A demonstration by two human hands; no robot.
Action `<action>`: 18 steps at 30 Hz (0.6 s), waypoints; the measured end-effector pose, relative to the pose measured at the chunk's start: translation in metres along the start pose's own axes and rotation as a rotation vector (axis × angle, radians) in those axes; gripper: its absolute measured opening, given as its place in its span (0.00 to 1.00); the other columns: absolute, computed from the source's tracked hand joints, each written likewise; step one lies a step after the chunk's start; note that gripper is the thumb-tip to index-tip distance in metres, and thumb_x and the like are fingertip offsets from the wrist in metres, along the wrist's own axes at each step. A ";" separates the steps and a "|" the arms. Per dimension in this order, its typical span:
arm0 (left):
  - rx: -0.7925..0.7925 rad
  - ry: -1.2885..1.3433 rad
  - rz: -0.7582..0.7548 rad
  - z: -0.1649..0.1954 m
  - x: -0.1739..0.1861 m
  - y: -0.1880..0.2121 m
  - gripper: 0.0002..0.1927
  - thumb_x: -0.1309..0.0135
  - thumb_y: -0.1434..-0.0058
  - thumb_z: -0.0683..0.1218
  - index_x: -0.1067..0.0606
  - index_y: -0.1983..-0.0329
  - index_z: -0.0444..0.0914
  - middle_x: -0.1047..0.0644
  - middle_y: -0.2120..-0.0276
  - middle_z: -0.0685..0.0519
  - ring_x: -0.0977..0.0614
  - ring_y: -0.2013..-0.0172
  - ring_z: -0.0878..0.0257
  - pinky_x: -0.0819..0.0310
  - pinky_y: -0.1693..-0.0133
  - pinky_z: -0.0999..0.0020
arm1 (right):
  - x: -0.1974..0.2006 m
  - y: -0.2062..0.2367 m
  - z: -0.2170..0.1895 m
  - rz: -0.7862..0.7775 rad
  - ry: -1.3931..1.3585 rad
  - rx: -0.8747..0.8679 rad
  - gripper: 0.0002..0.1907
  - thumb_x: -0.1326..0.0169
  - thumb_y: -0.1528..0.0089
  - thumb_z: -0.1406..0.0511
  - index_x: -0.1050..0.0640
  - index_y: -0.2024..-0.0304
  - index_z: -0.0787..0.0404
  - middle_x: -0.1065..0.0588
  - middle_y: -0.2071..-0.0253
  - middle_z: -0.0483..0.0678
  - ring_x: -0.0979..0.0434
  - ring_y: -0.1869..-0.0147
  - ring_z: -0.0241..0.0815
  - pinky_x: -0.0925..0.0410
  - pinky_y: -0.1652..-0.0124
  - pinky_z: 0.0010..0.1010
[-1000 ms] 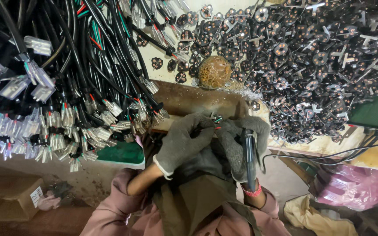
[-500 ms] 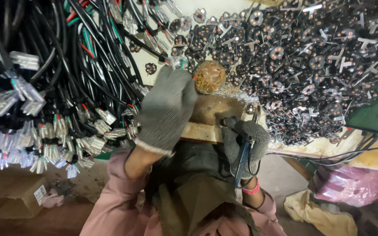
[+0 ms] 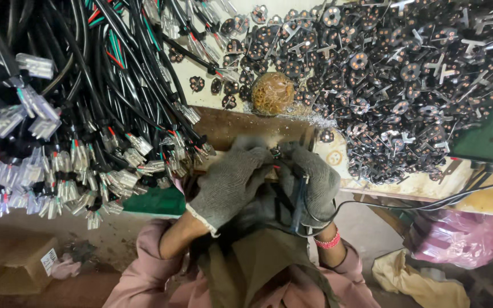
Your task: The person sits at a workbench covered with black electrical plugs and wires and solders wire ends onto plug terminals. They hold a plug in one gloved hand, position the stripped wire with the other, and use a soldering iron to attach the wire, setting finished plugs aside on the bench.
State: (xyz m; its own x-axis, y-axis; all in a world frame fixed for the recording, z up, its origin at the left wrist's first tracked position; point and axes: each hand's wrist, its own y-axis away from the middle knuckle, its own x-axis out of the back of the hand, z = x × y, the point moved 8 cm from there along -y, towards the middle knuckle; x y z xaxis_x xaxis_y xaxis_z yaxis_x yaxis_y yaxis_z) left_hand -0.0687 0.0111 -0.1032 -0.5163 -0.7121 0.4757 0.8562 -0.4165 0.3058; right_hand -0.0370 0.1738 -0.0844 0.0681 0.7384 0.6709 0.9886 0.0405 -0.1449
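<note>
Small round connector part (image 3: 274, 152) is pinched at the fingertips of both gloved hands, directly above the wooden block (image 3: 241, 122) on the bench (image 3: 429, 185). Left hand (image 3: 230, 181) is closed, fingertips pressed together on the part. Right hand (image 3: 314, 181) is wrapped shut around a dark pen-like tool (image 3: 299, 197), whose cord trails off to the right of the grip. Bundled black cables with white terminals (image 3: 69, 165) hang to the left of the grip; a heap of similar dark discs (image 3: 383, 85) lies beyond it, with a brown ball (image 3: 273, 93) just past the block. Part is judged light, rigid and easily dropped through knit gloves; hold is best taken on its rim, clear of thin prongs.
</note>
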 end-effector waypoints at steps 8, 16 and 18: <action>-0.189 0.025 0.252 0.019 0.012 -0.005 0.07 0.45 0.35 0.42 0.27 0.55 0.39 0.23 0.56 0.45 0.19 0.56 0.44 0.24 0.57 0.54 | -0.004 -0.005 0.004 -0.052 0.139 -0.147 0.10 0.32 0.42 0.66 0.20 0.61 0.62 0.19 0.62 0.52 0.17 0.60 0.51 0.28 0.59 0.35; -0.234 0.209 0.173 0.025 0.013 -0.005 0.11 0.41 0.38 0.44 0.25 0.53 0.39 0.22 0.56 0.48 0.19 0.54 0.48 0.23 0.54 0.56 | 0.007 -0.018 -0.014 -0.020 -0.219 -0.064 0.20 0.37 0.40 0.66 0.26 0.48 0.61 0.20 0.51 0.51 0.17 0.55 0.45 0.26 0.53 0.32; -0.251 -0.042 0.183 0.026 0.015 -0.010 0.14 0.40 0.40 0.44 0.25 0.52 0.38 0.22 0.56 0.46 0.21 0.56 0.46 0.25 0.56 0.54 | 0.004 -0.019 -0.008 -0.058 -0.014 -0.204 0.18 0.34 0.43 0.65 0.20 0.51 0.57 0.19 0.58 0.50 0.17 0.60 0.45 0.26 0.58 0.33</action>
State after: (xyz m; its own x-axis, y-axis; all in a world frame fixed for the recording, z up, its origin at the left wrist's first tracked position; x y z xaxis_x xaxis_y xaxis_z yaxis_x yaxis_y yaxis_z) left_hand -0.0852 0.0191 -0.0781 -0.3494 -0.7663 0.5392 0.9102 -0.4141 0.0012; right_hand -0.0548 0.1701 -0.0731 0.0095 0.7480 0.6637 0.9976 -0.0523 0.0447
